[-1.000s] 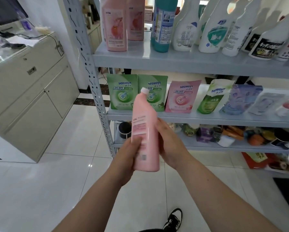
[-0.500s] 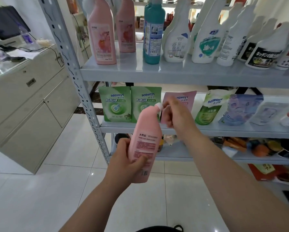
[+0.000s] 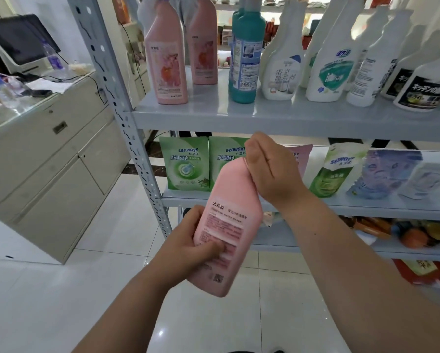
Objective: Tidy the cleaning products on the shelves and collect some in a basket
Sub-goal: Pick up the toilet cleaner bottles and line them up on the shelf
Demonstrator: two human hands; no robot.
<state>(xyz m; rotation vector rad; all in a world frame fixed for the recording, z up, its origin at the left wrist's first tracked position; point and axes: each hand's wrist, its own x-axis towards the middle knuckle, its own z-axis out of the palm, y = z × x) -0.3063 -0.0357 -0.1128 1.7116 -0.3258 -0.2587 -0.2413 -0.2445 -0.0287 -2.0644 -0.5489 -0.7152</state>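
Note:
I hold a pink bottle [image 3: 230,215] in front of the metal shelving, tilted with its neck up and to the right. My left hand [image 3: 196,247] wraps its lower body, thumb across the back label. My right hand [image 3: 267,171] is closed over the neck and cap, which it hides. On the upper shelf [image 3: 277,117] stand two matching pink bottles [image 3: 166,59], a teal bottle [image 3: 247,57] and several white spray bottles [image 3: 282,70]. No basket is in view.
The middle shelf [image 3: 366,207] carries green refill pouches [image 3: 185,164] and other pouches. Lower shelves hold mixed small items [image 3: 415,235]. The shelf's perforated upright [image 3: 129,138] stands left of the bottle. A cream counter cabinet [image 3: 50,159] with a screen stands at the left. White tiled floor [image 3: 61,289] lies below.
My right hand left the bottle's side, rose to its top and closed over the cap. The bottle tilted to the right. The view came closer to the shelves.

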